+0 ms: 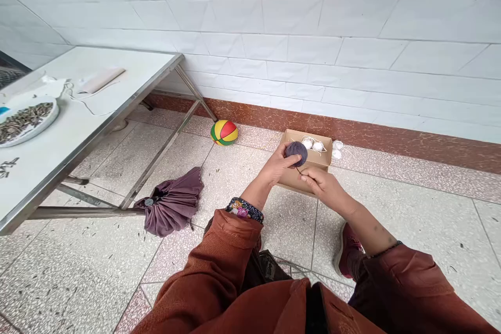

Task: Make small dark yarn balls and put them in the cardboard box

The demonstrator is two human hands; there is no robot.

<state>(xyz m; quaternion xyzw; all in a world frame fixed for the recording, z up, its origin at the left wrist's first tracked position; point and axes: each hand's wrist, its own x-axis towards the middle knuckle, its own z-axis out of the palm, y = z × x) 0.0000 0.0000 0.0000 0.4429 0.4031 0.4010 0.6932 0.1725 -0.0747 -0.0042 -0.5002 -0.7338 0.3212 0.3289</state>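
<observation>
A ball of dark purple-grey yarn [296, 154] is gripped in my left hand [277, 166], with the thumb lying across its front. Just right of and below it, my right hand [321, 183] is closed in a pinch on a short dark strand of yarn [298, 171] that leads off the ball. Both hands hover over an open cardboard box [326, 139] on the floor. Inside the box lie white balls [318, 146] with loose threads. My hands partly hide the box's near side and flap.
A folded purple umbrella [174, 201] and a colourful ball [224, 132] lie on the floor to the left. The white table [129, 70] carries a bowl of seed shells [29, 121]. White bundles [337, 150] sit right of the box, near the tiled wall [250, 57].
</observation>
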